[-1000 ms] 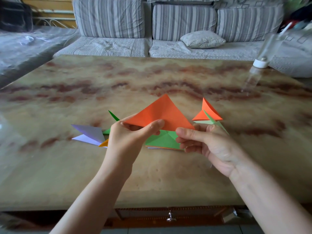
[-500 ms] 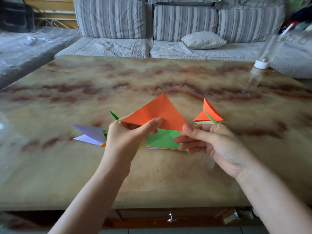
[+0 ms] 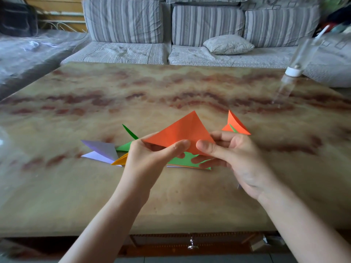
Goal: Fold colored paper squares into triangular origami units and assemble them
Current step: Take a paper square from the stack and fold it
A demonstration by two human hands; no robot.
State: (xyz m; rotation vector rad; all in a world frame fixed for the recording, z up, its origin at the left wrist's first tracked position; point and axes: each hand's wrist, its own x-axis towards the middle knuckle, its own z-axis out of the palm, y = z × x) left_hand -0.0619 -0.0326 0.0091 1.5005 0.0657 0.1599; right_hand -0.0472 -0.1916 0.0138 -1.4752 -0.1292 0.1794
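Note:
An orange paper folded into a triangle is held above the table. My left hand pinches its lower left edge between thumb and fingers. My right hand pinches its lower right corner, thumb on top. Under the hands lies a stack of flat paper with a green sheet on top. A folded purple unit lies to the left, with a yellow-orange tip and a green unit beside it. A folded orange unit with a green sliver stands behind my right hand.
The marbled table stretches wide around the papers. A clear bottle with a white cap stands upside down at the far right edge. A striped sofa with a small cushion sits behind the table.
My right hand has moved left and closed its thumb onto the orange triangle's lower right corner. The two thumbs are now close together. The triangle stays raised.

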